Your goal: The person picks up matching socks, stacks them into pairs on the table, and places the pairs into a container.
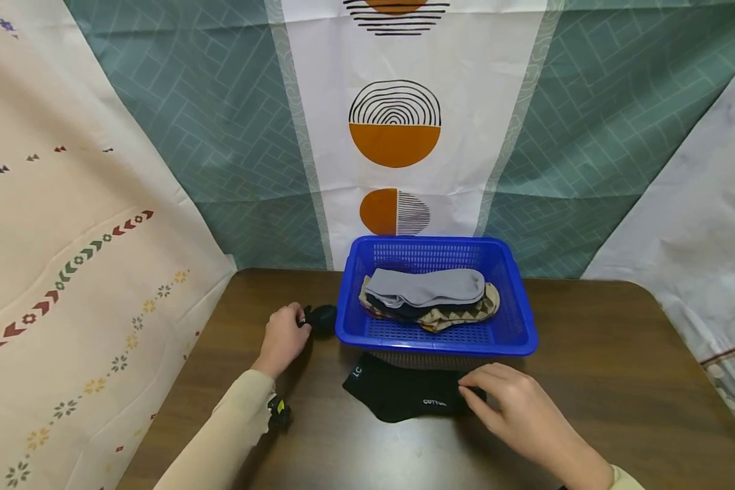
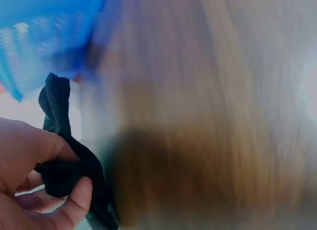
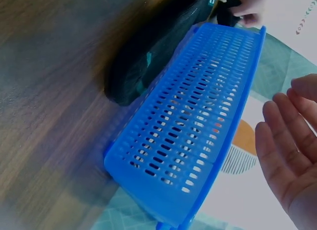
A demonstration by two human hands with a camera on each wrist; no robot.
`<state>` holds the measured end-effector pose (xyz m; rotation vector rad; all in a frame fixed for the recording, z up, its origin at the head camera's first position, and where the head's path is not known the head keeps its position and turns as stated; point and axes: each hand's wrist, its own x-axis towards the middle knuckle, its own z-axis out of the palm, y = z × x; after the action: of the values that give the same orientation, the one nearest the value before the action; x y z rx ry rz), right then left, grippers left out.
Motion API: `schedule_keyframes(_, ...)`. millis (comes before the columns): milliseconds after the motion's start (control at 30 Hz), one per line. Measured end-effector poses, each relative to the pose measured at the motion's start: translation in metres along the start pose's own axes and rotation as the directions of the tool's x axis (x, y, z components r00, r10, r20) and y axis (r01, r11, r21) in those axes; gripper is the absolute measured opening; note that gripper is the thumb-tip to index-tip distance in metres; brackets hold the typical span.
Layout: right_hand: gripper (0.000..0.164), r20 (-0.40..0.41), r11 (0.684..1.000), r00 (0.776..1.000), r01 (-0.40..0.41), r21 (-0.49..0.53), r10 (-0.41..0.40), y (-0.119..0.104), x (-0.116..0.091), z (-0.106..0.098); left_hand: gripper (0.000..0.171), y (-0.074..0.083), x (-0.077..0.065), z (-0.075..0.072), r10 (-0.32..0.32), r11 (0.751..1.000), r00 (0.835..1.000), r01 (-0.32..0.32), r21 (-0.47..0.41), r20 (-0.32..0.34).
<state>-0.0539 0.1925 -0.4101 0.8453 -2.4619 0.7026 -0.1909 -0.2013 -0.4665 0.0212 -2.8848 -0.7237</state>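
Note:
On the left of the table my left hand (image 1: pixel 284 339) pinches a crumpled black sock (image 1: pixel 322 319), which lies beside the basket. The left wrist view shows this dark sock (image 2: pixel 58 104) between thumb and fingers, its fabric bunched. In front of the basket a black sock (image 1: pixel 398 388) with white lettering lies flat, its cuff to the left. My right hand (image 1: pixel 514 405) is over the right end of that sock and overlaps it in the head view. From the right wrist, the right hand (image 3: pixel 292 141) has loosely extended fingers and holds nothing.
A blue plastic basket (image 1: pixel 437 346) stands at the back middle of the wooden table (image 1: pixel 600 354). Inside are folded socks, a grey pair (image 1: pixel 425 288) on top of patterned and dark ones. Patterned cloth (image 1: pixel 239 136) hangs behind and at both sides.

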Motion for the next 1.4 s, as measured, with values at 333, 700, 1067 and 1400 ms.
schedule_keyframes(333, 0.022, -0.034, 0.998, 0.999, -0.006, 0.056, 0.008, -0.007, 0.01, 0.002, 0.014, 0.06, -0.022, -0.049, 0.037, 0.939, 0.907, -0.175, -0.296, -0.419)
schedule_keyframes(700, 0.032, 0.021, 0.99, 0.991, -0.135, 0.028, 0.135, -0.015, 0.019, -0.002, 0.017, 0.139, -0.058, -0.049, 0.199, 0.792, 0.952, -0.297, -0.534, -0.233)
schedule_keyframes(1067, 0.011, 0.128, 0.934, 0.953, -0.296, 0.2, 0.274, -0.022, 0.034, -0.003, 0.017, 0.176, -0.096, -0.022, 0.581, 0.718, 0.804, -0.579, -0.386, -0.125)
schedule_keyframes(1400, 0.012, 0.04, 0.923, 0.972, -0.234, 0.304, 0.233, -0.017, 0.033, -0.009, 0.026, 0.175, -0.096, -0.028, 0.506, 0.723, 0.862, -0.439, -0.532, -0.023)
